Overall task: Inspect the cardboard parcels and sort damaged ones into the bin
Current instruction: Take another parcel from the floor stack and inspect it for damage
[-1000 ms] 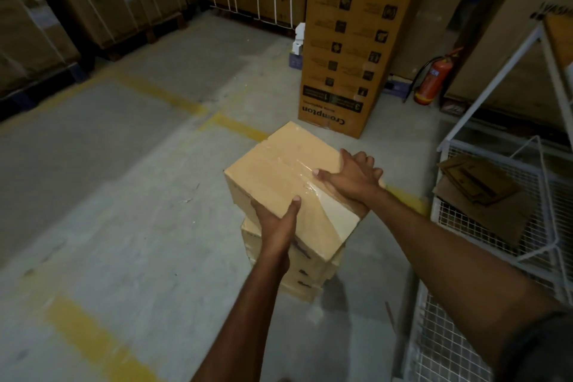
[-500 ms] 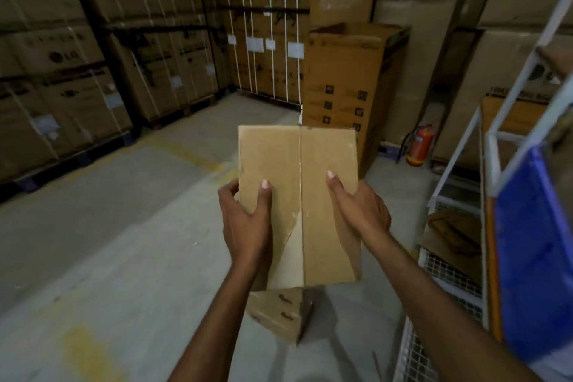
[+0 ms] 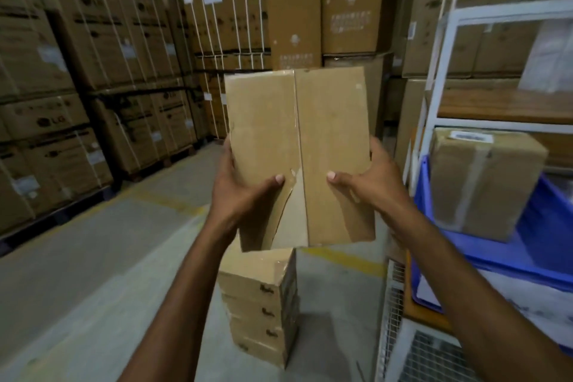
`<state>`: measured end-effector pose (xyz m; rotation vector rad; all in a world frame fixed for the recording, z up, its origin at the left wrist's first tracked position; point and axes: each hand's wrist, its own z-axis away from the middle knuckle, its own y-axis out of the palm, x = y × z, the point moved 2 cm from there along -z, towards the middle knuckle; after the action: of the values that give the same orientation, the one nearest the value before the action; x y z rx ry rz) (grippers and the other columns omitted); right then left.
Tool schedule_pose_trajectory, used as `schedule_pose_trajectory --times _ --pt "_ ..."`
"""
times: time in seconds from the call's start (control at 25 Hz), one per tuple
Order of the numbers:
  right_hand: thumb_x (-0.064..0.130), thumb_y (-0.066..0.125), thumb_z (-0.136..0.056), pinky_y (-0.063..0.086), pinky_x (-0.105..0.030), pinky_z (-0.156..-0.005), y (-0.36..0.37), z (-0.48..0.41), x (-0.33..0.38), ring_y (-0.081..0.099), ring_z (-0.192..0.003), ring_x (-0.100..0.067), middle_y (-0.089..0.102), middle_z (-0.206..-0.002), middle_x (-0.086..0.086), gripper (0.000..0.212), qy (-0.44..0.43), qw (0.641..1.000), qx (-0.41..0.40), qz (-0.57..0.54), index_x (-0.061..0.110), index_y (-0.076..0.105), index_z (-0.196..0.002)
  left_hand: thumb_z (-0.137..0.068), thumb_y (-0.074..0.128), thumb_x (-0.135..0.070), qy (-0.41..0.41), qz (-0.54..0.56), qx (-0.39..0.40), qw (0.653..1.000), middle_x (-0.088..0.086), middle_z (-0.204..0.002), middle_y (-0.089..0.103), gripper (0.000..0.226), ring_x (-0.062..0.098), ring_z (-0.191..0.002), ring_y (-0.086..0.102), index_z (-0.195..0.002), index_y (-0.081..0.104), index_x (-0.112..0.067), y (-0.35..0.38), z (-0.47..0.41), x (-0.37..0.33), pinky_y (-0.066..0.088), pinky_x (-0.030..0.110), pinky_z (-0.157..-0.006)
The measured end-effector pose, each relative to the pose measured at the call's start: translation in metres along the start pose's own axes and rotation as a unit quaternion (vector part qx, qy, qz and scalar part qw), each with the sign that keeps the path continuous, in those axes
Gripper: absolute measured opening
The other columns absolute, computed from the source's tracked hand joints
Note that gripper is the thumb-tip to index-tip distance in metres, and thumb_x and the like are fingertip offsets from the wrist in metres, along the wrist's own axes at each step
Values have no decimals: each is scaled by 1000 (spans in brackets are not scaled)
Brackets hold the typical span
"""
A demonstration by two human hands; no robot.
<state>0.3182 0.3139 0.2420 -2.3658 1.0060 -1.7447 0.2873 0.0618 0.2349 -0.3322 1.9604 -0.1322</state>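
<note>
I hold a brown cardboard parcel upright at chest height, its taped face toward me. A torn, peeled strip runs down the lower middle of that face. My left hand grips its left edge, thumb on the front. My right hand grips the right edge the same way. Below it, a stack of several flat parcels stands on the floor. At right, a blue bin on the white rack holds one taped parcel.
A white metal rack with wire mesh panels stands close on my right. Strapped cartons on pallets line the left side and tall cartons fill the back. Grey floor with yellow lines stretches to the left.
I lifted the parcel off the floor stack and tipped it upright in front of me. My view rose from the floor, and the blue bin with its parcel came into sight.
</note>
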Motion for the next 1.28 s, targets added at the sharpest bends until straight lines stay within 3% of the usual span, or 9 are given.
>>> schedule_pose_trajectory --times 0.16,0.28,0.44,0.64,0.76,0.88,1.04,1.16,1.28 --pt "35 95 -71 48 -31 -96 -42 49 29 53 -116 -8 55 -134 9 95 -46 997 -59 -27 25 42 -149 -67 99 -31 25 37 -13 999 -1 -144 56 110 11 -122 57 -154 32 -24 -15 38 -34 52 32 -104" --pt "22 90 -78 49 -30 -95 -69 83 42 57 -117 -8 55 -130 17 102 -33 997 19 -74 32 30 -160 -71 97 -27 6 97 -22 995 -9 -125 62 95 -5 -102 62 -147 41 -18 -15 66 -55 54 8 -78" --pt "4 81 -82 51 -23 -85 -133 118 52 60 -112 -6 57 -123 18 102 -13 990 88 -111 30 24 -163 -73 93 -27 -8 183 122 975 -12 -135 63 102 2 -113 68 -159 38 -25 -27 84 -77 59 40 -101" --pt "-2 82 -76 61 -30 -67 -196 146 48 71 -103 -24 67 -126 -5 71 72 958 -30 -277 19 52 -137 -43 103 -38 63 186 354 914 -7 -154 43 136 10 -128 64 -159 32 -42 -15 125 -117 61 35 -95" --pt "-7 81 -72 61 -30 -60 -236 158 40 73 -95 -27 70 -118 -13 58 123 933 -63 -332 17 62 -121 -45 102 -37 106 133 406 898 -19 -162 29 132 2 -138 52 -156 33 -55 8 157 -139 58 35 -100" --pt "-1 76 -76 61 -32 -63 -271 163 30 73 -97 -29 70 -124 -18 54 118 923 -59 -361 13 63 -127 -58 92 -32 142 139 352 914 -28 -156 34 111 -12 -130 51 -153 40 -55 38 186 -163 58 23 -94" --pt "25 64 -88 59 -38 -85 -311 180 32 69 -111 -27 67 -133 -12 61 20 914 74 -399 12 53 -147 -66 86 -46 117 183 257 942 -14 -158 40 91 7 -135 50 -149 49 -51 64 203 -178 60 34 -94" --pt "23 81 -73 60 -37 -86 -331 186 31 70 -114 -26 62 -138 -11 96 -31 954 141 -263 20 35 -157 -80 80 -51 69 267 145 950 2 -145 60 84 13 -117 70 -154 46 -32 80 201 -188 62 30 -86" --pt "20 93 -57 62 -37 -81 -326 186 29 73 -111 -26 62 -137 -12 118 -46 979 80 -184 26 34 -158 -88 75 -58 -18 259 75 963 7 -122 71 77 16 -95 78 -148 41 -24 102 198 -196 63 35 -79"
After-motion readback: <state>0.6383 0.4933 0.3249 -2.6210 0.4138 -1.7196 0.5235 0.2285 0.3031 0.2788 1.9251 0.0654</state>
